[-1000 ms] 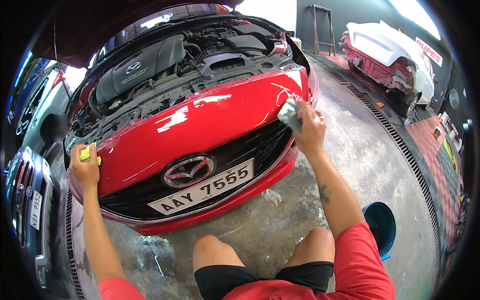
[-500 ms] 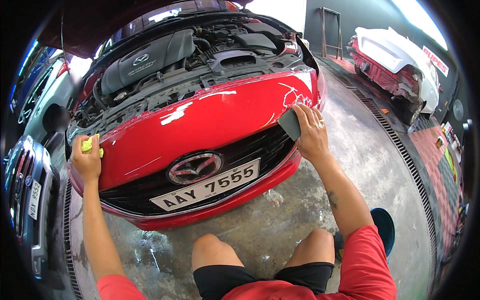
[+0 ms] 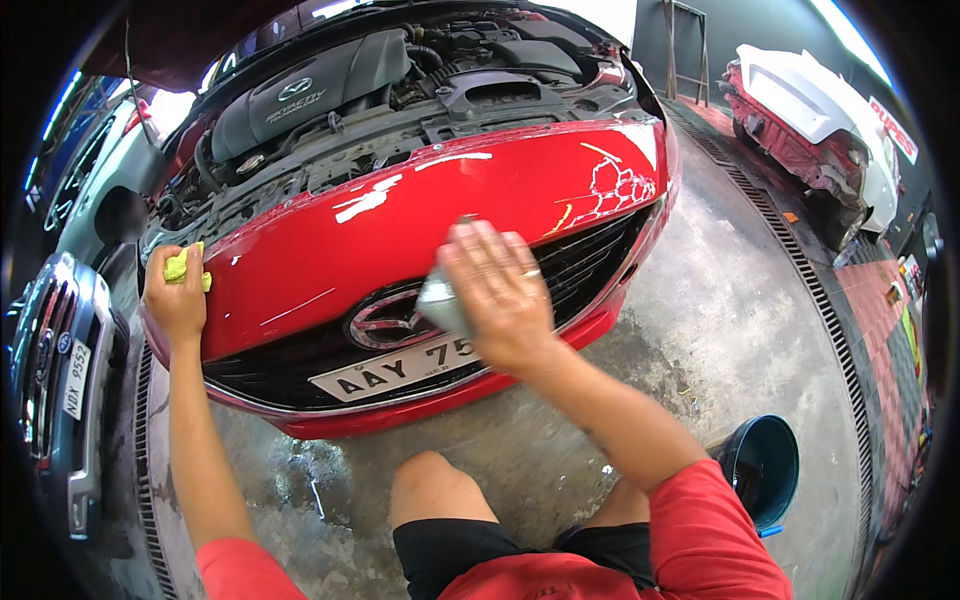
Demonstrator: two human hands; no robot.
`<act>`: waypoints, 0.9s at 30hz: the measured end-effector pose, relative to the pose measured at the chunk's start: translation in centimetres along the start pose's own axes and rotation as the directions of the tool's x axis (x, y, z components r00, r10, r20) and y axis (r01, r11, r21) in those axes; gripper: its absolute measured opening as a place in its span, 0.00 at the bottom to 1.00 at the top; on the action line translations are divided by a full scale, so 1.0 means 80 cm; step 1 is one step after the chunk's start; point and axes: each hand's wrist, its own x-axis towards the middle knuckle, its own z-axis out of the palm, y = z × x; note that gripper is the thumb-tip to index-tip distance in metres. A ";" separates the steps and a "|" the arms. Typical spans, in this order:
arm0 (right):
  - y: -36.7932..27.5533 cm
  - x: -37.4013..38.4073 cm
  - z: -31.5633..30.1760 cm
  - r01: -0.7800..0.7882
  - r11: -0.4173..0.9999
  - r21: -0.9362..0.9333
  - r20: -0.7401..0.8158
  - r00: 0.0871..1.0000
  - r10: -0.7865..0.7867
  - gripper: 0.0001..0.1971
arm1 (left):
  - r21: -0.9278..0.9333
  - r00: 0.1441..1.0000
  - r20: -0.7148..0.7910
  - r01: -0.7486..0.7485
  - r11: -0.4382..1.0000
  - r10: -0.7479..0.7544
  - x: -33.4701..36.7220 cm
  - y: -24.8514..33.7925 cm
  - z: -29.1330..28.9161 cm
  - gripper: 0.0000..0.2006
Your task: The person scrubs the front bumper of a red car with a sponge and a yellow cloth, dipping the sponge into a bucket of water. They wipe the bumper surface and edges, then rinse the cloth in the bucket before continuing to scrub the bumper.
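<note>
A red front bumper (image 3: 330,250) of a car with its hood up fills the middle of the view. My left hand (image 3: 176,297) rests on the bumper's left corner and holds a yellow-green cloth (image 3: 181,264). My right hand (image 3: 497,290) is blurred in front of the grille (image 3: 590,262), pressing a small grey pad (image 3: 440,300) just right of the emblem (image 3: 378,322) and above the white licence plate (image 3: 390,370). My bare knee (image 3: 432,490) is on the wet concrete below.
The engine bay (image 3: 400,90) lies open behind the bumper. A dark blue bucket (image 3: 762,468) stands on the floor at my right. A grey car's front (image 3: 55,380) is close on the left. A floor drain grate (image 3: 800,290) runs along the right, with a white and red car body (image 3: 810,110) beyond.
My right hand with the grey pad has swept left and down, from the bumper's right corner to the grille by the emblem. My left hand stays on the left corner.
</note>
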 end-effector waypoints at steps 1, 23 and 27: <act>-0.027 0.014 0.011 0.029 0.999 0.026 0.028 0.999 -0.030 0.30 | -0.007 1.000 -0.002 0.003 1.000 -0.003 -0.003 -0.001 0.007 0.12; -0.025 0.011 0.010 0.048 0.999 0.007 0.101 0.994 -0.048 0.34 | 0.051 0.999 -0.030 -0.016 0.999 0.017 -0.001 0.005 0.002 0.12; -0.112 0.057 0.049 0.224 0.968 0.115 0.141 0.961 -0.239 0.31 | -0.001 0.999 -0.039 -0.004 1.000 0.004 -0.014 0.004 0.019 0.13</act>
